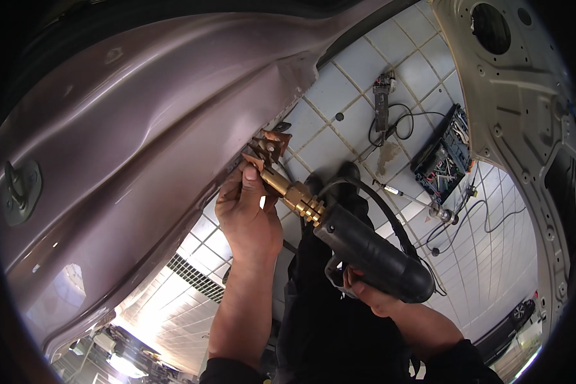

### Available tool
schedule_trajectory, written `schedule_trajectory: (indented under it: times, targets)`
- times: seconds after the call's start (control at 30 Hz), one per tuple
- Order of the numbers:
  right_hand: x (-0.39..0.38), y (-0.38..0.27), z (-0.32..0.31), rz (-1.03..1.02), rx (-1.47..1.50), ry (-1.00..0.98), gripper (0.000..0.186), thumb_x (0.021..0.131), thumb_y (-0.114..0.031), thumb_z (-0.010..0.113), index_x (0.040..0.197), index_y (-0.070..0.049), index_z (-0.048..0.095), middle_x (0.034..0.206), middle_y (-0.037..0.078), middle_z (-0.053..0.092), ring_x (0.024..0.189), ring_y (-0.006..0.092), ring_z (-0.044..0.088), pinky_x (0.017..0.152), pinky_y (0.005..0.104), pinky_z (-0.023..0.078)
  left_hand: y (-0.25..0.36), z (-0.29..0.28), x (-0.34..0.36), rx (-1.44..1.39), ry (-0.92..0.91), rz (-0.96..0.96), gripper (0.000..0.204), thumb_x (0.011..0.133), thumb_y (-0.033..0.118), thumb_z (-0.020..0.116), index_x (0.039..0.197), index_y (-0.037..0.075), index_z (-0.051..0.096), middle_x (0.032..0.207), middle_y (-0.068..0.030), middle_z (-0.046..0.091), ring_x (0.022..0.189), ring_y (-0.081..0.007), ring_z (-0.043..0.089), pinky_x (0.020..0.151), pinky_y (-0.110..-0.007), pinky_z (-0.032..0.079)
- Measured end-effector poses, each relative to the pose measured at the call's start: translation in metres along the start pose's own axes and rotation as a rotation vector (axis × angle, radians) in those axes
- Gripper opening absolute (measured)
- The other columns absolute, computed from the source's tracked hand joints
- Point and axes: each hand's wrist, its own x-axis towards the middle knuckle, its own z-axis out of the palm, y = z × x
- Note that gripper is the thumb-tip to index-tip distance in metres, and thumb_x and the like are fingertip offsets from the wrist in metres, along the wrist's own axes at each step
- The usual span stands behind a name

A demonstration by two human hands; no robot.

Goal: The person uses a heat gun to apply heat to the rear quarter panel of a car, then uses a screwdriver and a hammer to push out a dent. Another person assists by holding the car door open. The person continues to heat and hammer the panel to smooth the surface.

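Observation:
My left hand [244, 217] is closed in a pinch on a small copper-coloured plate [253, 159] at the tip of a brass nozzle [294, 200], beside the lower edge of a mauve car panel [134, 141]. My right hand [374, 294] grips the handle of the black gun-shaped tool [371, 249] that carries the nozzle; a dark cable loops from it. Just beyond my left fingertips is a copper-coloured bracket [274, 144] at the panel edge. Whether the nozzle touches the panel itself is hidden by my fingers and the plate.
On the tiled floor [403, 45] lie a power tool [382, 102], a toolbox [441, 153], a slide hammer [422, 205] and cables. A bare metal panel [512, 83] curves along the right. A drain grate [195, 278] is at lower left. My dark-clothed legs are below the tool.

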Motion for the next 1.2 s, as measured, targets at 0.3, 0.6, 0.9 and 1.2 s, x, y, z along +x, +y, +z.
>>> schedule_trajectory:
  times: [0.3, 0.6, 0.9, 1.2]
  targets:
    - [-0.009, 0.003, -0.004, -0.035, -0.193, -0.027, 0.021, 0.082, -0.003, 0.060, 0.102, -0.007, 0.058, 0.093, 0.006, 0.060, 0.088, 0.0170, 0.058, 0.079, 0.0319, 0.047, 0.000, 0.001, 0.001, -0.018, -0.012, -0.006, 0.012, 0.092, 0.016, 0.059, 0.097, 0.006, 0.064, 0.085, 0.0029, 0.060, 0.071, -0.0067, 0.048, 0.057, -0.023, 0.034]
    - [-0.007, -0.003, -0.007, 0.047, -0.374, 0.000, 0.020, 0.081, -0.005, 0.062, 0.101, -0.008, 0.062, 0.094, 0.005, 0.063, 0.095, 0.0193, 0.062, 0.082, 0.0314, 0.050, -0.001, -0.002, 0.002, -0.012, 0.008, -0.023, 0.013, 0.092, 0.018, 0.059, 0.097, 0.007, 0.064, 0.084, 0.0032, 0.059, 0.071, -0.0069, 0.048, 0.058, -0.023, 0.034]
    - [-0.002, -0.008, -0.008, -0.071, 0.157, -0.070, 0.026, 0.082, -0.006, 0.065, 0.105, -0.009, 0.054, 0.084, 0.006, 0.053, 0.075, 0.0177, 0.053, 0.067, 0.0338, 0.045, 0.002, 0.002, 0.001, 0.000, -0.022, -0.026, 0.017, 0.092, 0.020, 0.059, 0.100, 0.005, 0.062, 0.083, 0.0003, 0.060, 0.074, -0.0101, 0.051, 0.065, -0.029, 0.041]
    - [-0.029, -0.003, -0.018, 0.021, 0.313, -0.055, 0.023, 0.083, 0.005, 0.054, 0.104, -0.004, 0.051, 0.089, 0.005, 0.054, 0.080, 0.0142, 0.051, 0.074, 0.0307, 0.044, -0.001, -0.031, -0.033, -0.029, -0.041, -0.253, 0.036, 0.094, 0.021, 0.053, 0.119, -0.004, 0.052, 0.092, -0.0076, 0.061, 0.081, -0.0180, 0.059, 0.065, -0.030, 0.047]
